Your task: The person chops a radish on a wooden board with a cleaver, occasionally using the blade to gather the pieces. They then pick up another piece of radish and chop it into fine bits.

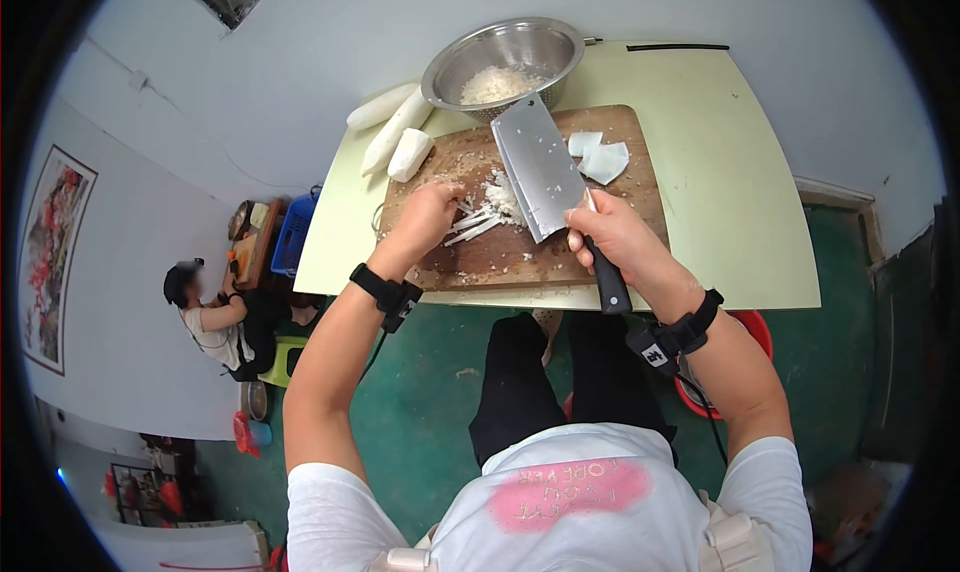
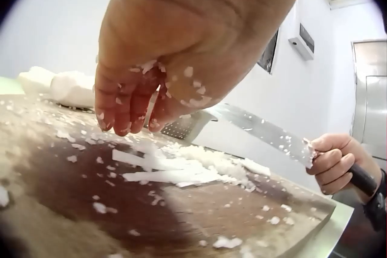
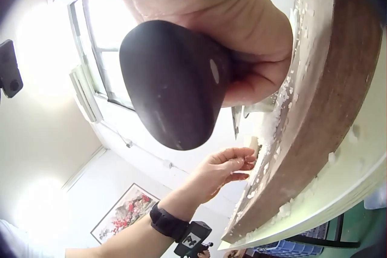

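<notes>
My right hand point(image 1: 622, 240) grips the black handle point(image 1: 608, 280) of a cleaver point(image 1: 540, 164), whose broad blade is tilted over the wooden cutting board point(image 1: 440, 262). Beside the blade lie white strips point(image 1: 475, 224) and a heap of fine white bits point(image 1: 503, 197). My left hand point(image 2: 175, 46) hovers just above the strips point(image 2: 163, 170), with its fingers loosely bent downward and white bits stuck to them. A pale sliver shows between thumb and fingers; whether it is a held strip is unclear. In the right wrist view the handle's end point(image 3: 172, 85) hides most of the cleaver.
Behind the board stands a steel bowl point(image 1: 445, 57) holding chopped white bits point(image 1: 497, 85). Peeled white radishes point(image 1: 395, 137) and a cut piece point(image 1: 410, 155) lie at the left, flat white slices point(image 1: 604, 160) at the right. A seated person point(image 1: 215, 322) is at the far left.
</notes>
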The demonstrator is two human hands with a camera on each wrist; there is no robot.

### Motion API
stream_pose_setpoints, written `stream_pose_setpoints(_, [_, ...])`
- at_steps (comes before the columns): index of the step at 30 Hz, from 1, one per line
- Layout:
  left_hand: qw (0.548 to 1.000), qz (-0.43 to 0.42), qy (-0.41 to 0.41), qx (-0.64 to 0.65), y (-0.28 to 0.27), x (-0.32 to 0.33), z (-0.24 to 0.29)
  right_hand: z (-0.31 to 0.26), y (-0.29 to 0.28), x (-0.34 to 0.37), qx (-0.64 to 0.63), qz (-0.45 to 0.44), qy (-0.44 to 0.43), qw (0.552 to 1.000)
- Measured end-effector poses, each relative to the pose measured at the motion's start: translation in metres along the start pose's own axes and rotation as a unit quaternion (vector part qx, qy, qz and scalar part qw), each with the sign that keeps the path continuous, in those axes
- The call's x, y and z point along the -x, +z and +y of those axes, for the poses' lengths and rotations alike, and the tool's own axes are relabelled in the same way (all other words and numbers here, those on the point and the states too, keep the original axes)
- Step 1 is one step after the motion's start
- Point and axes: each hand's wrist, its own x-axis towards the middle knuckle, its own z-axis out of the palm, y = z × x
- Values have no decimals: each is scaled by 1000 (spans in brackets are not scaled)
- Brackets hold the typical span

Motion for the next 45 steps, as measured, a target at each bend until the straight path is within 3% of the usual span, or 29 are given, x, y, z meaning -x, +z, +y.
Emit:
stream_pose_setpoints(1, [998, -5, 46, -43, -1, 1, 0, 0, 1, 0, 6, 1, 4, 1000])
stream_pose_setpoints(4, [995, -29, 74, -60, 6, -5, -6, 1, 3, 3, 5, -2, 6, 1000])
stream_pose_setpoints(11, [995, -93, -2, 30, -6, 15, 25, 5, 5, 8, 32, -29, 2, 999])
stream_pose_setpoints(17, [999, -34, -25, 10, 20, 19, 24, 2, 15, 13, 74, -27, -1, 997])
stream_pose_setpoints(19, [998, 55, 10, 42, 21, 26, 29, 2, 14, 16, 124, -37, -23, 991])
stream_pose_setpoints(27, [996, -23, -91, -11, 1, 54, 21, -2, 18, 23, 163, -29, -35, 986])
stream_pose_setpoints(29, [999, 23, -32, -15, 11, 54, 11, -2, 20, 23, 167, -29, -38, 985])
stream_pose_setpoints(45, [994, 29, 10, -108, 10, 66, 11, -3, 16, 33, 167, -21, -39, 985])
